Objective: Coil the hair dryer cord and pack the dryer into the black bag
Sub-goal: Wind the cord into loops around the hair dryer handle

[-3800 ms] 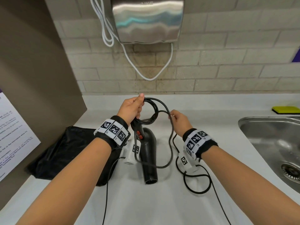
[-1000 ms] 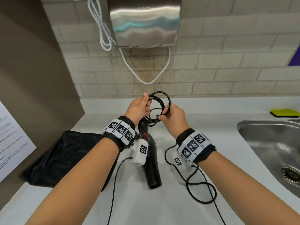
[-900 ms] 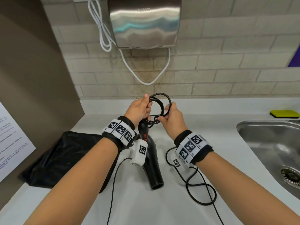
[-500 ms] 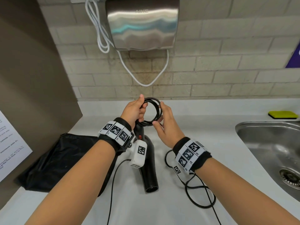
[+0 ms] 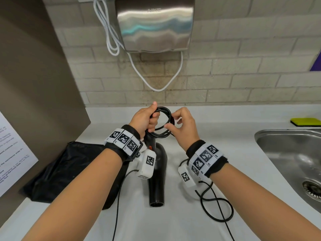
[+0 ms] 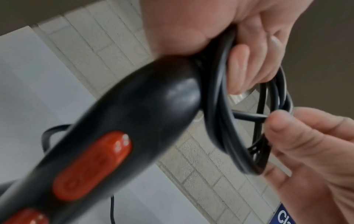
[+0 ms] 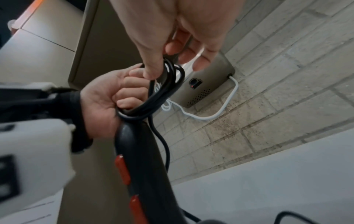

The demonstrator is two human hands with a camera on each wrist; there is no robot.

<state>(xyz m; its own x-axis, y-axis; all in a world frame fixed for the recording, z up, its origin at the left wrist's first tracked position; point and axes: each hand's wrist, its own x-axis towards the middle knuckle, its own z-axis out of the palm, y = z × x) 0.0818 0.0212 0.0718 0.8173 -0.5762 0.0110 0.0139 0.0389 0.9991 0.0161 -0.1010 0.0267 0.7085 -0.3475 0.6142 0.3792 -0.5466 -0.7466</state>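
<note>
- Loose cord [image 5: 216, 208] loops on the bench [image 5: 173, 223] nearest me, under my right wrist.
- Hair dryer [image 5: 159, 173] hangs nozzle-down, nozzle at the bench; black bag [image 5: 69, 173] lies just left of it, flat.
- My left hand [image 5: 145, 121] has its grip curled tight round the handle top and the coiled cord [image 5: 164, 122] together.
- My right hand [image 5: 185, 126]: narrow grip, thumb and forefinger pinching a cord strand at the coil's right edge; other fingers relaxed.
- Far: steel sink [image 5: 286, 153] right, yellow sponge [image 5: 305, 121], hand dryer [image 5: 154, 23] on the brick wall.
</note>
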